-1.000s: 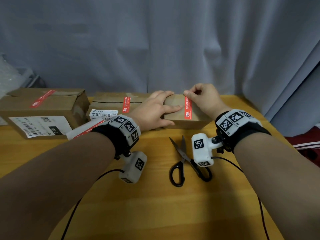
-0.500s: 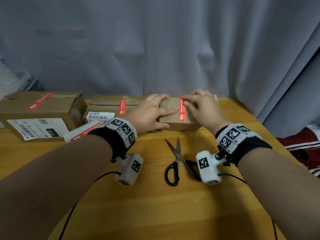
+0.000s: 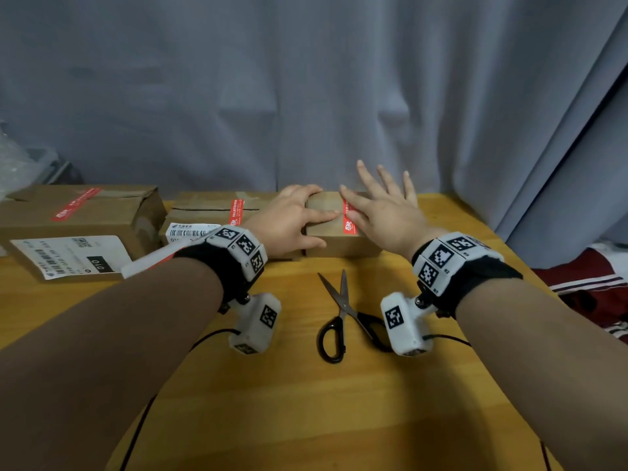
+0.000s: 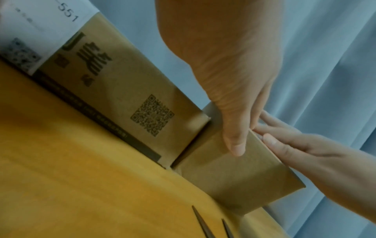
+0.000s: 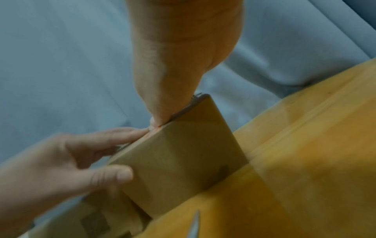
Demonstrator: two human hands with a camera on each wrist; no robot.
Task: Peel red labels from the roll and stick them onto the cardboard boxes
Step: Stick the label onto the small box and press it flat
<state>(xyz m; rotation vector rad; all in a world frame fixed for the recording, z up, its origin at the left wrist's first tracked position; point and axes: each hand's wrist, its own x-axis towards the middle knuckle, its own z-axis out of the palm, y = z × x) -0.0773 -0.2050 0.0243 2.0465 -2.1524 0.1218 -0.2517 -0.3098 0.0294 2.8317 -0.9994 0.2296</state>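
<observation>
Your left hand grips the small box at the table's twelve o'clock edge, fingers laid over its top and thumb curled down its near face. Your right hand is released and spread flat, fingers straight, with the thumb side pressing on the red label that runs across the box top and folds down over its front. From the left wrist, your left thumb lies flat on the brown face of that box; from the right wrist, your right thumb bears on its top edge. The box is closed, so what it holds cannot be told. At nine o'clock from it, touching or just beside it, sits a middle box with its own red label across the top seam and a white shipping sticker on its front. Farther toward nine o'clock stands a large box with a red strip on its lid, also closed. Open scissors lie on the wooden table at six o'clock from the small box, between your wrists. A grey curtain hangs behind.
</observation>
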